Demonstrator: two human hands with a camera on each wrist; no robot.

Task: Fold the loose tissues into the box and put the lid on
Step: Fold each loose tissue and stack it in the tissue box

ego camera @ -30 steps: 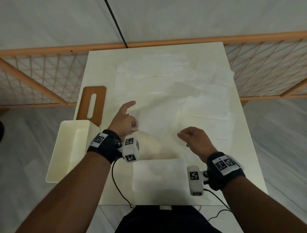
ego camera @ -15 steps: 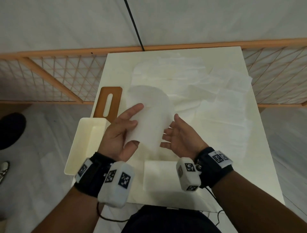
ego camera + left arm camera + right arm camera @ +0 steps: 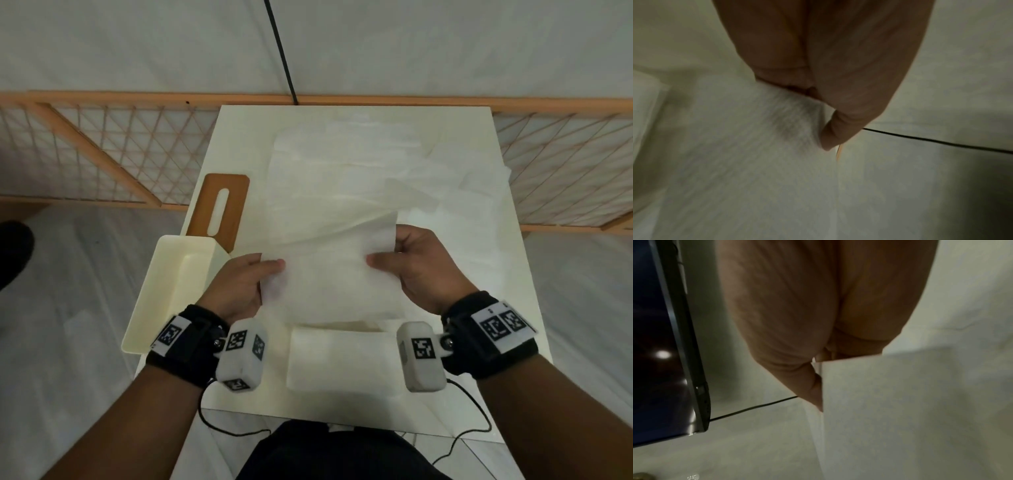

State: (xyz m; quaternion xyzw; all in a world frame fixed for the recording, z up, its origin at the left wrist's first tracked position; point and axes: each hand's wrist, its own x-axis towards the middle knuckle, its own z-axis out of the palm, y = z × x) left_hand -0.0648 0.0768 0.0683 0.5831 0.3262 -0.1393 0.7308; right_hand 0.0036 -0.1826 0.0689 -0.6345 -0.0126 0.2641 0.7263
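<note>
A white tissue sheet (image 3: pixel 329 274) is stretched above the table between both hands. My left hand (image 3: pixel 263 274) pinches its left edge, thumb on top; the same pinch shows in the left wrist view, left hand (image 3: pixel 818 120) on the tissue (image 3: pixel 756 162). My right hand (image 3: pixel 387 253) pinches the right edge, as the right wrist view shows with the right hand (image 3: pixel 818 386) on the sheet (image 3: pixel 900 402). The cream box (image 3: pixel 161 284) stands open at the table's left edge. Its brown slotted lid (image 3: pixel 219 205) lies just behind it. Several loose tissues (image 3: pixel 359 164) cover the far table. A folded tissue (image 3: pixel 339 356) lies near the front edge.
The white table (image 3: pixel 236 137) is narrow, with floor on both sides. A wooden lattice fence (image 3: pixel 102 150) runs behind it. Black cables (image 3: pixel 466 407) trail from the wrist cameras over the front edge. A dark screen (image 3: pixel 657 353) shows at the left of the right wrist view.
The hands have moved apart and the curled tissue is now spread flat between them. My right hand, open half a second ago, now pinches the sheet's right edge.
</note>
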